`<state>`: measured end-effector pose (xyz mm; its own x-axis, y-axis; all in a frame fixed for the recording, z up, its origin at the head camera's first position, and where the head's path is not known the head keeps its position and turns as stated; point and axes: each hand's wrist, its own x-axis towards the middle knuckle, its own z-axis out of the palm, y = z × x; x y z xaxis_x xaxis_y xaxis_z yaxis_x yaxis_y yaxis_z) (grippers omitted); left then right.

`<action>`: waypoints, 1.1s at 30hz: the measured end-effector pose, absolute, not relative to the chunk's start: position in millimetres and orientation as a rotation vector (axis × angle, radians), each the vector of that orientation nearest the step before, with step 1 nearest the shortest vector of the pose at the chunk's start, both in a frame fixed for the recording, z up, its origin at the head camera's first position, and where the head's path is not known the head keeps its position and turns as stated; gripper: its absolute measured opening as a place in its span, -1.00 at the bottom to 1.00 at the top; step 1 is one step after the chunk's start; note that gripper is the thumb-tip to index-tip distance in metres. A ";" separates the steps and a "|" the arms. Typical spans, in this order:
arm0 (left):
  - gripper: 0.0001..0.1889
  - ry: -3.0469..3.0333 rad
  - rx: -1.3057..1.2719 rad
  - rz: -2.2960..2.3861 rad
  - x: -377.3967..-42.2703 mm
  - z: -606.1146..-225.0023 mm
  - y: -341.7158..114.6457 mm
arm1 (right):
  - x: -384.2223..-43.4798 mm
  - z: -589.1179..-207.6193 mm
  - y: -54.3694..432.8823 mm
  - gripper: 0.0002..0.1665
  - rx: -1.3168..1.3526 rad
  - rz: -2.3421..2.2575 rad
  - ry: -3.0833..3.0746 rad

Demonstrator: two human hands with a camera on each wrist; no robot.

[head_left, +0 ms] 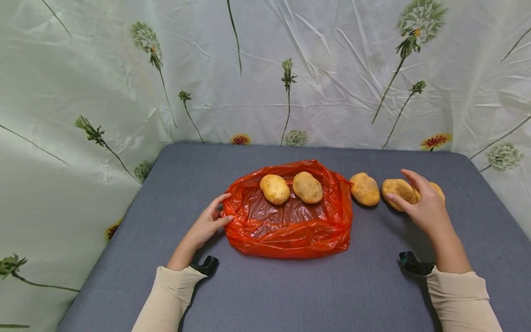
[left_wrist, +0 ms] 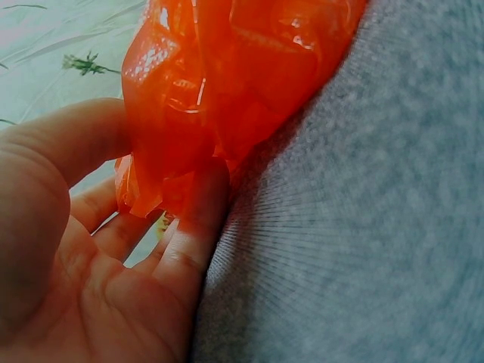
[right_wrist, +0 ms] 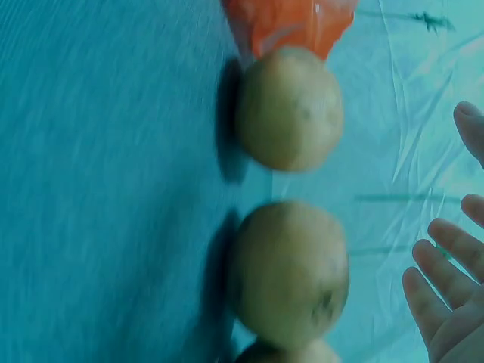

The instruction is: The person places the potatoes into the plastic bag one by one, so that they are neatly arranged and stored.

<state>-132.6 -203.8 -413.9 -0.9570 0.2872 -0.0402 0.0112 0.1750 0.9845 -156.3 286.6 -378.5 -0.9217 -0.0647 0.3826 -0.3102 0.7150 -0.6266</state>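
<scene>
Head view suggests the bagging is under half done: two potatoes (head_left: 274, 189) lie inside the open-mouthed red bag (head_left: 286, 249), while three loose potatoes (head_left: 365, 190) sit in a row on the table (head_left: 307, 295) to its right, the nearest just beside the bag. The left hand (head_left: 209, 223) grips the bag's left rim; the right hand (head_left: 427, 205), thumb and fingers spread wide, holds nothing and partly hides the two farther ones

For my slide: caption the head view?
Left hand holds a red bag with two potatoes inside; right hand hovers by three more.
</scene>
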 end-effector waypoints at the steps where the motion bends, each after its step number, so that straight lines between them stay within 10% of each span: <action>1: -0.38 2.229 0.286 1.868 -132.4 -413.8 -203.7 | -155.3 -379.0 290.0 -0.22 0.270 1.013 -2.592; 33: -0.38 2.215 0.285 1.892 -132.3 -415.4 -202.8 | -149.4 -410.3 355.8 -0.20 -0.139 1.031 -2.715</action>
<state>-132.3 -202.8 -415.4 -0.9584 0.2832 -0.0364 0.0082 0.1549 0.9879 -149.4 355.8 -410.3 -0.9681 0.1707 0.1836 0.0058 0.7475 -0.6642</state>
